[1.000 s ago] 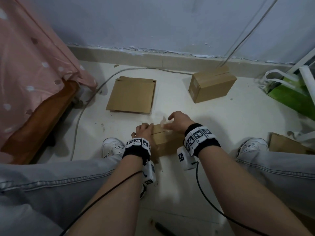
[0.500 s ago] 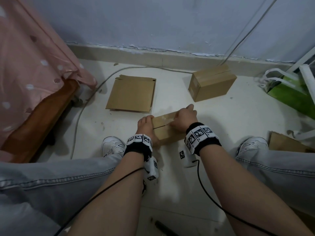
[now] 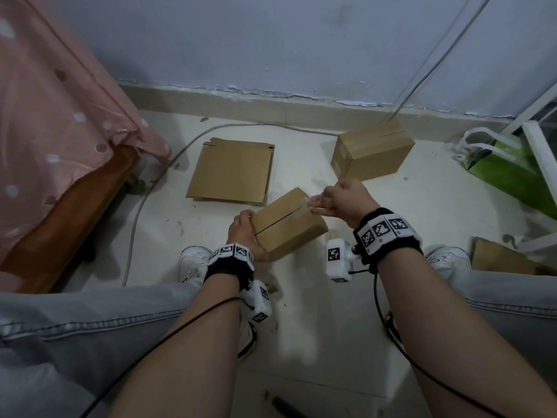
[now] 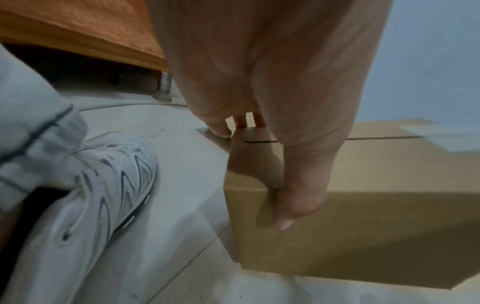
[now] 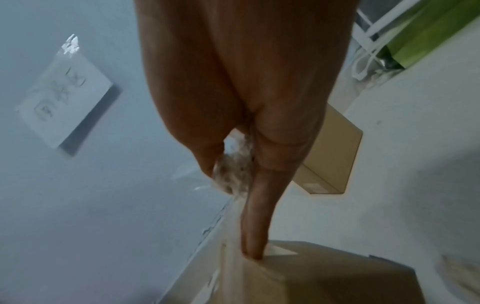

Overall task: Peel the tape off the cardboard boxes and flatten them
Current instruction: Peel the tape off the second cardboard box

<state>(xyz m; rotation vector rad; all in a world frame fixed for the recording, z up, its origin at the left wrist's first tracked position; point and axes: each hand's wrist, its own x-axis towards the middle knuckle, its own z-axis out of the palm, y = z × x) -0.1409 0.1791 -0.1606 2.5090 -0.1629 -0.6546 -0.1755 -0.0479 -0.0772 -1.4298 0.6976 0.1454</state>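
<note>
Head view showed a small cardboard box (image 3: 286, 224) held tilted just above the floor (image 3: 391, 212) between the person's knees, its top seam a dark open slit. What was inside it could not be told. The left hand (image 3: 245, 233) gripped the box's near left corner, thumb curled down one side wall and fingers on the adjoining end. The right hand (image 3: 343, 200) was at the box's far right end, pinching a strip of clear tape (image 3: 310, 203) at the top edge, with a crumpled wad of tape (image 5: 233, 172) tucked under its curled fingers.

Beyond the small box lay a flattened box (image 3: 232, 173), flat on the floor. To the right of the flattened one, near the wall (image 3: 271, 40), stood a sealed box (image 3: 372, 153) with tape along its top seam. Another piece of cardboard (image 3: 500, 257) lay at the small box's right, past a white shoe (image 3: 446, 259). A green bag (image 3: 509, 173) with white handles sat further right. A grey cable (image 3: 144, 200) ran across the floor left of the flattened box, toward a bed (image 3: 60, 206) draped in pink spotted cloth (image 3: 54, 101). The floor was pale tile, the wall bluish with peeling paint along its base.
</note>
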